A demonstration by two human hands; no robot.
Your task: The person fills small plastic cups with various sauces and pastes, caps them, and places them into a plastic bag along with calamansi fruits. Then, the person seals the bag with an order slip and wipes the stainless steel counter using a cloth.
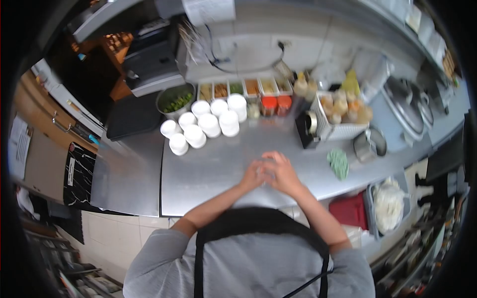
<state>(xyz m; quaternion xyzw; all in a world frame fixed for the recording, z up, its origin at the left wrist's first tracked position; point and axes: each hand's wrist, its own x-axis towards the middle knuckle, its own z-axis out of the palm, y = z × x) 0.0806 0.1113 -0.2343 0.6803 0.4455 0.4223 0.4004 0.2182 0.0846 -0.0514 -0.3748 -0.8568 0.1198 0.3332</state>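
Observation:
Over the front middle of the steel counter (218,184), my two hands meet. My left hand (254,175) reaches in from the left, its fingers loosely bent against the other hand and slightly blurred. My right hand (282,173) has its fingers bent and spread apart, crossing in front of the left fingertips. No object shows between them. Beyond the hands, several stacks of white cups (208,124) stand close together. A crumpled green cloth (339,164) lies to the right.
Behind the cups are a metal bowl of green pieces (178,102), several food containers (236,89) and red-lidded jars (269,104). On the right stand a white basket (343,130), a black tape dispenser (306,130) and a metal pot (370,145). Below the edge is a grey bin (371,208).

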